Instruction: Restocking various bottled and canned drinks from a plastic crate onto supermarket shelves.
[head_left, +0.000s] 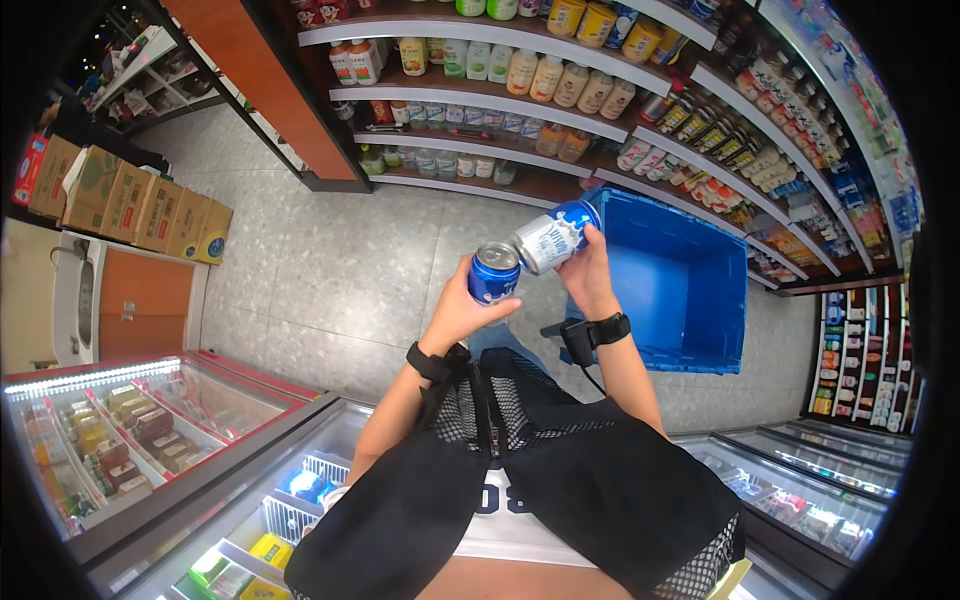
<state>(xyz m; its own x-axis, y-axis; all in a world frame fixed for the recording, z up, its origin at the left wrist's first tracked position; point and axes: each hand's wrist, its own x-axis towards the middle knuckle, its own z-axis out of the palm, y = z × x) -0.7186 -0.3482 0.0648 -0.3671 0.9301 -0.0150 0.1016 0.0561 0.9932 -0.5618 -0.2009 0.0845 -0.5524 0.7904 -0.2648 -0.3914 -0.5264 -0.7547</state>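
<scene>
In front of my chest my left hand is wrapped round a short dark blue can, held upright with its silver lid up. My right hand grips a larger silver-and-blue can, tilted with its silver end toward the other can. The two cans are very close together; whether they touch I cannot tell. Just right of my right hand stands a large blue plastic crate on the floor, and nothing shows inside it. Both wrists wear black straps.
Shelves of bottles and cans run along the far side and curve round to the right. Chest freezers stand at the lower left and lower right. Cardboard boxes line the left above a cabinet. Grey tiled floor lies between.
</scene>
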